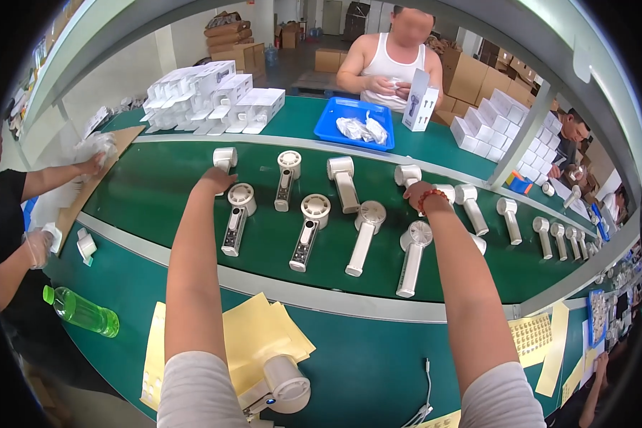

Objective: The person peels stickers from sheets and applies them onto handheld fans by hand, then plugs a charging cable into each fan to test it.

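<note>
Head view: left hand [214, 182] and right hand [419, 195] touch separate white fans [225, 155].

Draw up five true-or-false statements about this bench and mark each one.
1. The left grip is at a white fan on the green belt. True.
2. The bottle has a red cap. False: the bottle's cap is green.
3. The blue tray beyond the belt holds white bundles. True.
4. A bracelet is on the left wrist. False: the bracelet is on the right wrist.
5. The white cable lies on the belt. False: the cable lies on the near table.
</note>
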Available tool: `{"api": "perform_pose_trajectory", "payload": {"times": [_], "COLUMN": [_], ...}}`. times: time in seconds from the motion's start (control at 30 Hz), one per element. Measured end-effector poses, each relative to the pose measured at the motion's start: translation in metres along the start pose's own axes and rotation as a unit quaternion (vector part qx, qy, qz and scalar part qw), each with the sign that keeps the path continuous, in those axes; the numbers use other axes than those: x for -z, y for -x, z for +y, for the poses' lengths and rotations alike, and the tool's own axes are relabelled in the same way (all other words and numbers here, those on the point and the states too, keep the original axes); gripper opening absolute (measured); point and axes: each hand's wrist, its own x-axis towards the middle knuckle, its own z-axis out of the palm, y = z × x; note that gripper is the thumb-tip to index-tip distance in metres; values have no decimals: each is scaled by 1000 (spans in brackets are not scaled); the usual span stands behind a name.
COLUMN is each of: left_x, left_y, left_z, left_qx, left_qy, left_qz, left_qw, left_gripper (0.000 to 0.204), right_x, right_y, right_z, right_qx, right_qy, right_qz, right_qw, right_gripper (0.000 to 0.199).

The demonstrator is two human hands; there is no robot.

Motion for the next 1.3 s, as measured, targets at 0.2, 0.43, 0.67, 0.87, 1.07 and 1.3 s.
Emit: {"api": "perform_pose_trajectory", "payload": {"times": [0.2,0.43,0.67,0.87,1.07,1.3], "left_x": [19,-8,-21,-21,8,50], "left_y": [32,77,94,80,102,251], "left_z": [90,140,161,140,136,125], "left_qx": [-4,-1,43,63,-33,-178], "left_qy": [26,-42,-137,-115,14,121], "left_qz": [147,91,55,189,184,304], "left_qw": [989,995,988,973,982,928], "left_gripper": [75,83,87,66,44,36], "right_x": [23,14,2,7,42,59], "right_y": [-3,33,56,46,57,207], "right_z": [-42,-125,-145,-157,-123,-39], "right_qx": [78,84,-40,-21,94,226], "right_qy": [46,-18,-89,-203,-453,-475], "right_qz": [120,91,36,74,60,154], "right_qw": [989,992,995,976,884,836], "right_gripper": [30,41,82,66,57,60]}}
